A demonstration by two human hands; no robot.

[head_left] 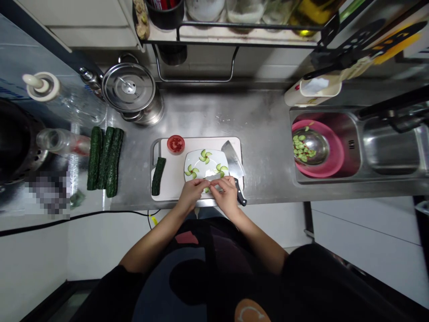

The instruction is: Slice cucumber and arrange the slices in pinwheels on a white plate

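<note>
A white plate rests on the white cutting board, with cucumber slices laid in small fan shapes on it. My left hand and my right hand meet over the plate's near edge, fingers pinched around a pale thin piece and cucumber slices there. A cleaver lies on the board to the right of the plate, next to my right hand. A cucumber half and a tomato half sit on the board's left side.
Three whole cucumbers lie to the left on the steel counter. A lidded steel pot stands behind them. The sink at right holds a pink basin with a metal bowl of cucumber slices. Bottles stand at far left.
</note>
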